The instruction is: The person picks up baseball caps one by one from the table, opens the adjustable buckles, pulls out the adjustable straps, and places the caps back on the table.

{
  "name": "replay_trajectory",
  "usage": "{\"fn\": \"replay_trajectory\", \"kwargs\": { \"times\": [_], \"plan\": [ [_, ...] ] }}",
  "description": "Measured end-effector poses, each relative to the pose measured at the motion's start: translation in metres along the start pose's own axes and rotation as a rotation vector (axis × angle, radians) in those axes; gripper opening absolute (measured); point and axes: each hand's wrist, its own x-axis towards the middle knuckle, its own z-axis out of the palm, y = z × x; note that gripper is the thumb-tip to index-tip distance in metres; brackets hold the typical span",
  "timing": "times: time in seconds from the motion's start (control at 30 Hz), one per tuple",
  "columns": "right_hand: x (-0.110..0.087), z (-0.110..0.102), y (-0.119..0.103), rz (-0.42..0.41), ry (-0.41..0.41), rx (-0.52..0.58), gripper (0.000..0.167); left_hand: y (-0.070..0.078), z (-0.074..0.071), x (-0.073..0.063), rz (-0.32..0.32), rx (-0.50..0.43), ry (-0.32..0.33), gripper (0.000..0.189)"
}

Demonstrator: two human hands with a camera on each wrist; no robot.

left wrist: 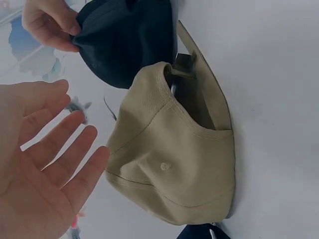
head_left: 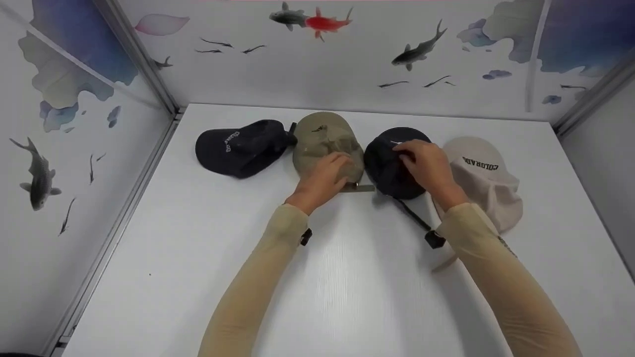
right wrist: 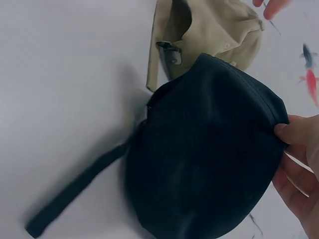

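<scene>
A khaki baseball cap [head_left: 325, 131] lies near the back middle of the white table. Over its crown is my left hand [head_left: 325, 176], and the left wrist view shows that hand [left wrist: 45, 164] with spread, relaxed fingers beside the cap, holding nothing. My right hand [head_left: 430, 166] pinches the edge of a dark navy cap [head_left: 384, 168] just to the right. In the right wrist view, thumb and fingers grip the fabric of this navy cap [right wrist: 199, 149]. Its loose strap [right wrist: 75, 189] trails across the table toward the front.
A second navy cap [head_left: 263, 148] with white lettering lies at the left end of the row. At the right end is a pale beige cap [head_left: 476, 153] marked COLORADO, partly behind my right forearm. White panels [head_left: 307, 69] painted with fish enclose the table.
</scene>
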Motion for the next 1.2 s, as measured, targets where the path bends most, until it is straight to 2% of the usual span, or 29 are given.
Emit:
{"fn": "replay_trajectory", "kwargs": {
  "times": [0.17,0.3,0.4,0.57,0.8,1.07,1.2],
  "plan": [
    [-0.001,-0.01,-0.009,0.003,0.006,0.003,0.021,0.009,0.002,0.002,0.02,0.019,-0.005,0.04],
    [-0.003,-0.016,-0.015,-0.005,0.01,-0.001,0.021,0.015,0.005,0.002,0.02,-0.006,-0.02,0.042],
    [-0.006,-0.02,-0.019,-0.027,0.029,0.007,0.021,0.02,0.007,0.001,0.014,-0.028,-0.035,0.043],
    [-0.01,-0.027,-0.027,-0.083,0.062,0.022,0.02,0.027,0.009,-0.001,0.027,-0.02,-0.019,0.045],
    [-0.017,-0.037,-0.039,-0.124,0.076,0.036,0.019,0.038,0.01,0.0,0.056,-0.101,-0.021,0.05],
    [-0.024,-0.043,-0.048,-0.166,0.079,0.07,0.02,0.051,0.005,-0.004,0.065,-0.052,-0.031,0.028],
    [-0.029,-0.046,-0.049,-0.169,0.077,0.086,0.02,0.058,-0.002,-0.008,0.092,-0.133,-0.02,0.02]
  ]
}}
